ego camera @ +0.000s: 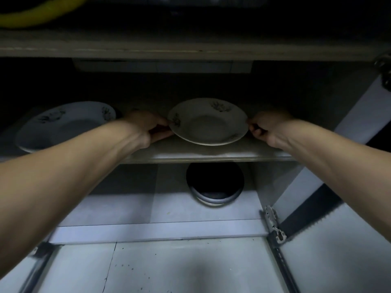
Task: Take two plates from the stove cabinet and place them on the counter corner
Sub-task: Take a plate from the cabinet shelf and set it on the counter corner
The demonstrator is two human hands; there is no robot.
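A: Start nearest. What worries you down low?

B: The open cabinet door [330,240] on the right, with its metal hinge [275,227] jutting at the frame. In my judgement, an elbow drawn back carelessly could knock it. Below the shelf sits a dark round pan or lid [214,185]; a plate dropped over the shelf edge would likely land on or beside it.

A: And the hands?

B: The left hand [148,130] pinches the left rim of the small plate [208,121], thumb on top, fingers curled under. The right hand [264,129] has its fingers curled at the right rim; it looks like a pinch too, though the dim light hides how much rim it has.

A: Where is that plate, exactly?

B: On the middle shelf [211,154] of the cabinet, near the front edge. I cannot tell whether it is lifted or resting there.

A: So the risk?

B: Rim pinches are shallow. If one side slips, glazed ceramic tilts and slides out. The low board above [190,45] leaves little room, so lifting too high may clip it.

A: Further in?

B: A second, larger plate [65,125] lies well apart to the left, deep in shadow. Reaching for it with the first plate held in one hand seems the likeliest moment for a drop.
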